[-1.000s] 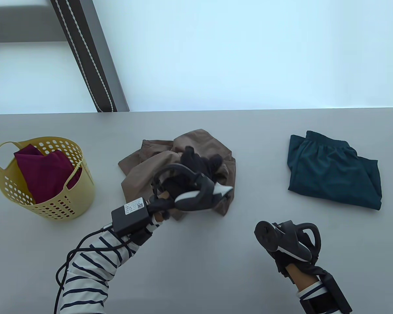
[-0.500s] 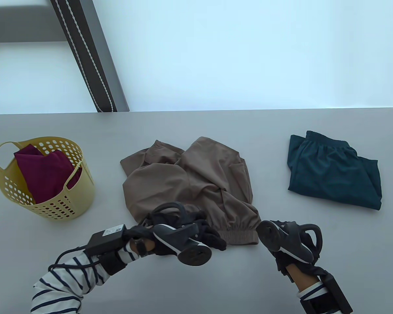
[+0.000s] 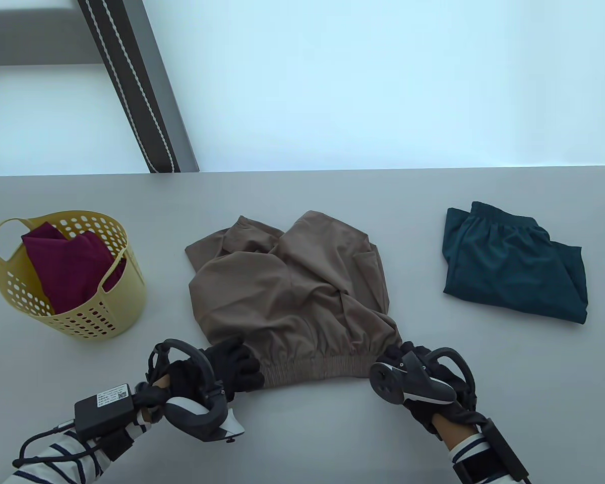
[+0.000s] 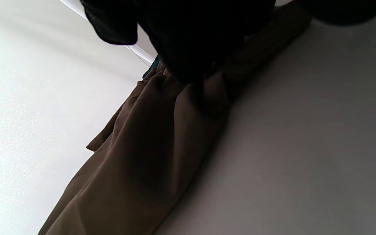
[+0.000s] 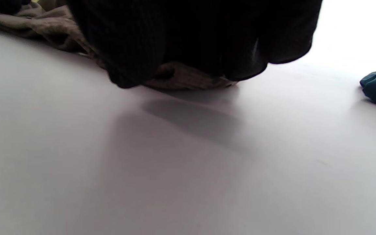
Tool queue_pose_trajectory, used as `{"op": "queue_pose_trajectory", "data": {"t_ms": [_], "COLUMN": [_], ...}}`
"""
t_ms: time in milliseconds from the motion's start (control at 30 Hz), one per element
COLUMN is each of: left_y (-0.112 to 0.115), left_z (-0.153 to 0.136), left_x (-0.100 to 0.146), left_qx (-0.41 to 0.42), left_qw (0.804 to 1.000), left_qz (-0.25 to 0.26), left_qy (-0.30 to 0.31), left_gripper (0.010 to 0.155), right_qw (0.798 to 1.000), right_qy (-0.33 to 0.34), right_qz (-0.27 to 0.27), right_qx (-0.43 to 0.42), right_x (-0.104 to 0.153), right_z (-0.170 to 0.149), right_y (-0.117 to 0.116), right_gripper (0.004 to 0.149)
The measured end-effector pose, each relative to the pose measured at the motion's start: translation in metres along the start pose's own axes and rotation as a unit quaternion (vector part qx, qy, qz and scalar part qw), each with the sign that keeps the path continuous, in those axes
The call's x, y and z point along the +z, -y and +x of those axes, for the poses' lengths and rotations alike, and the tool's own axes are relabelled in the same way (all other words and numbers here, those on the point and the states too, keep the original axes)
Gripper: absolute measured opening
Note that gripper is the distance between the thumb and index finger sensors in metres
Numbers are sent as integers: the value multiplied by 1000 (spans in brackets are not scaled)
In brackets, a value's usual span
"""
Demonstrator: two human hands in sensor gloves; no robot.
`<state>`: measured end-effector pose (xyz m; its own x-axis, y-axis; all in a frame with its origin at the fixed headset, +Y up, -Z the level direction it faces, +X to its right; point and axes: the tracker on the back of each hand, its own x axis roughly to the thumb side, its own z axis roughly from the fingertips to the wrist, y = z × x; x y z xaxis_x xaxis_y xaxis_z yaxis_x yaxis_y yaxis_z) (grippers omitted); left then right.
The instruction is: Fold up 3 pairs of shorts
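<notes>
Brown shorts (image 3: 292, 282) lie rumpled mid-table, waistband at the near edge. Left hand (image 3: 234, 365) grips its left end, right hand (image 3: 423, 373) its right end. Teal shorts (image 3: 514, 262) lie folded far right; maroon shorts (image 3: 63, 262) sit in a yellow basket (image 3: 106, 322), left

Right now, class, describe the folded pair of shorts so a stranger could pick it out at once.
On the grey table, look to the far right, away from the yellow perforated plastic basket. There lies the dark teal fabric shorts, folded flat and untouched by either hand, unlike the rumpled brown shorts at centre.
</notes>
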<state>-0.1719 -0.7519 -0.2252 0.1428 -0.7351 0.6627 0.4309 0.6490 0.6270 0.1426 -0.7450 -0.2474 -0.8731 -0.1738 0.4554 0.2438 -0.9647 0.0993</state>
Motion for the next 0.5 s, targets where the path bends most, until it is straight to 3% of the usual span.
{"op": "queue_pose_trajectory", "data": {"t_ms": [333,500], "left_y": [0,-1], "left_z": [2,4], "left_x": [-19,-27], "left_qx": [10,17], "left_qw": [1000,999], "left_qz": [21,30], "left_qy": [0,-10], "left_gripper": [58,45], "right_qw": [996,996], "right_qy": [8,12], "right_qz": [5,0], "right_qx": [-92,-85], "right_x": [-2,-3], "right_z": [-4,3], "right_y": [5,4], "right_gripper": [52,70]}}
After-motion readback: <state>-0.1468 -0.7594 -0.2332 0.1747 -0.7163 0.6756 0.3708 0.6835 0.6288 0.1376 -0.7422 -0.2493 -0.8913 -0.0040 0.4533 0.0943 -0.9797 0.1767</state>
